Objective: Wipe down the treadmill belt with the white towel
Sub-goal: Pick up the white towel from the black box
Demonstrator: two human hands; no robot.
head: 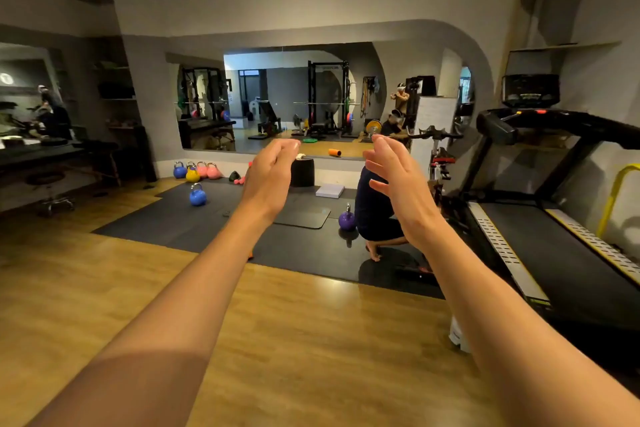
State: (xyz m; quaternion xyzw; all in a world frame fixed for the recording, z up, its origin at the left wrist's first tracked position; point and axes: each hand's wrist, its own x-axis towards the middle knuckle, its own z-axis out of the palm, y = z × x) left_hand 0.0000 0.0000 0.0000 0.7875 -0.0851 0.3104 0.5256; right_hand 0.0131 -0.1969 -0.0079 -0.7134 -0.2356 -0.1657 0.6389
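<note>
The treadmill stands at the right, its black belt (561, 253) running toward me between grey and yellow side rails, with the console (530, 90) above. Both my arms are stretched forward at chest height, left of the treadmill. My left hand (272, 173) hangs with loosely curled fingers and holds nothing. My right hand (394, 177) has its fingers spread and relaxed, also empty. A small white thing that may be the towel (300, 156) lies on a black stool (302, 173) just beyond my left hand; it is too small to be sure.
A person (375, 215) crouches on the dark floor mat (214, 229) between my hands and the treadmill. Several kettlebells, blue (198, 196) and purple (347, 218) among them, stand on the mat. An exercise bike (436, 149) is beside the treadmill. Wooden floor (277, 340) lies below my arms.
</note>
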